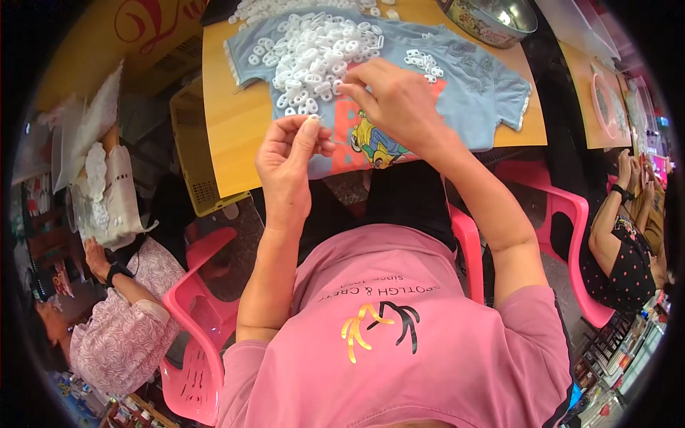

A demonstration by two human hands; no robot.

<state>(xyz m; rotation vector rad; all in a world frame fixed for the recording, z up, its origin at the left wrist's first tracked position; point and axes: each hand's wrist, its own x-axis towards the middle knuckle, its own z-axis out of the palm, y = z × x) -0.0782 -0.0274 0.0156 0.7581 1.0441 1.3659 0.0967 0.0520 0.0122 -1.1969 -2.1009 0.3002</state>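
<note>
A heap of small white oval plastic pieces with two holes (pixel 314 53) lies on a blue-grey T-shirt with a cartoon print (pixel 464 93). My left hand (pixel 289 160) is closed, thumb against forefinger, at the near edge of the heap. A small white plastic piece (pixel 314 117) shows at its fingertips, partly covered. My right hand (pixel 403 103) reaches over the shirt from the right, fingers bent. Its thumb and forefinger close in on a white piece at the heap's right side; the fingers hide most of it. A smaller cluster of white pieces (pixel 424 64) lies farther right on the shirt.
The shirt covers part of a yellow-orange table (pixel 239 150). A round metal tin (pixel 496 20) stands at the far right and a yellow crate (pixel 196 153) at the left. Pink chairs (pixel 196 342) flank me. Another person (pixel 128 314) sits at left, another (pixel 621 242) at right.
</note>
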